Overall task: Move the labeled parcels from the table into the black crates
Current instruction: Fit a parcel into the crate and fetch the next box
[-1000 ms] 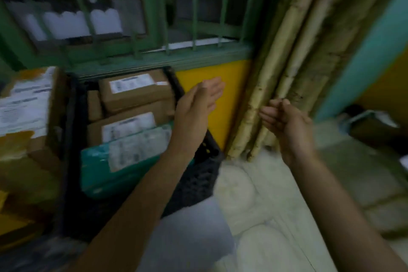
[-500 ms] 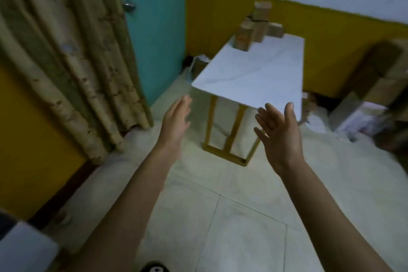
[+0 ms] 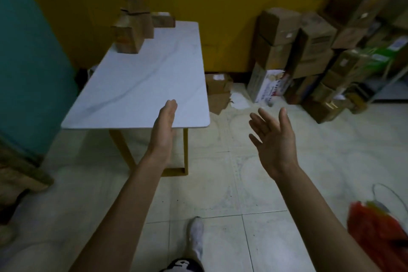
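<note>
A white marble-topped table on wooden legs stands ahead and to the left. Several brown cardboard parcels are piled at its far left corner. My left hand is raised edge-on over the table's near edge, fingers straight, holding nothing. To the right of the table my right hand hovers above the floor, palm showing and fingers spread, also empty. No black crate is in view.
A tall heap of cardboard boxes lines the right wall, with a smaller box on the floor beside the table. A red bag lies at the lower right. A teal door is at left. My white shoe is on the tiled floor.
My view has swung from the black crate of parcels by the window round to the table, which is now closer. Both hands stay empty and raised.
</note>
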`<state>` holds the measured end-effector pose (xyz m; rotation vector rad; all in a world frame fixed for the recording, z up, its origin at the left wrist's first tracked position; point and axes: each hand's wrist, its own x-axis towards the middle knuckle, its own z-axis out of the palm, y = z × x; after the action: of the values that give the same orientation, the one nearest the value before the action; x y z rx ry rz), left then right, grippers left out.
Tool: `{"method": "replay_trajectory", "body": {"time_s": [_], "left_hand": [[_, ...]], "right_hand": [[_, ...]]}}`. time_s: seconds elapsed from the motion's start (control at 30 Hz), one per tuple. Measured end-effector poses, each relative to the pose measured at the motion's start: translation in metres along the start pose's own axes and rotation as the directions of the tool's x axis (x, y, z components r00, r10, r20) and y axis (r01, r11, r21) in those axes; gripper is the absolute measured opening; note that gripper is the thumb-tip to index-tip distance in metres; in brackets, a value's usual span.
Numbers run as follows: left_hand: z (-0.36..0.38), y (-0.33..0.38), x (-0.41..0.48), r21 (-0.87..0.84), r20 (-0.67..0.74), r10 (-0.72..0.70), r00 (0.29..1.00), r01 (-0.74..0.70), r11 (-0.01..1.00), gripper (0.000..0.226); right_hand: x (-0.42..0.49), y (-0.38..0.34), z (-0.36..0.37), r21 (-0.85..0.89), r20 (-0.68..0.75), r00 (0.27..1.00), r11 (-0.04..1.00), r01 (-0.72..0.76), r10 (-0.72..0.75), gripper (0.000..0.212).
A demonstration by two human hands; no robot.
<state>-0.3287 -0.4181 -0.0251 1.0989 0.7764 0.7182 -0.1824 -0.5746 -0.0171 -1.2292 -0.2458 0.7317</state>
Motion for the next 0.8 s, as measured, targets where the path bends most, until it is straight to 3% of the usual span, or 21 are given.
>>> {"method": "replay_trajectory", "body": {"time_s": [0.5,0.8], "left_hand": [[0.142,-0.011,0.302,0.09,0.093,-0.106,0.99,0.097,0.991,0.05],[0.242,-0.009,0.471,-0.022,-0.142,-0.06,0.988,0.057,0.998,0.048]], "right_hand": [[0.3,-0.063,-0.046,-0.007,-0.148,0.989,1.0,0.021,-0.022,0.055],[0.534,-0.113,-0.071,-0.091,0.027,0.998,0.994,-0.056,0.059,0.049]]}}
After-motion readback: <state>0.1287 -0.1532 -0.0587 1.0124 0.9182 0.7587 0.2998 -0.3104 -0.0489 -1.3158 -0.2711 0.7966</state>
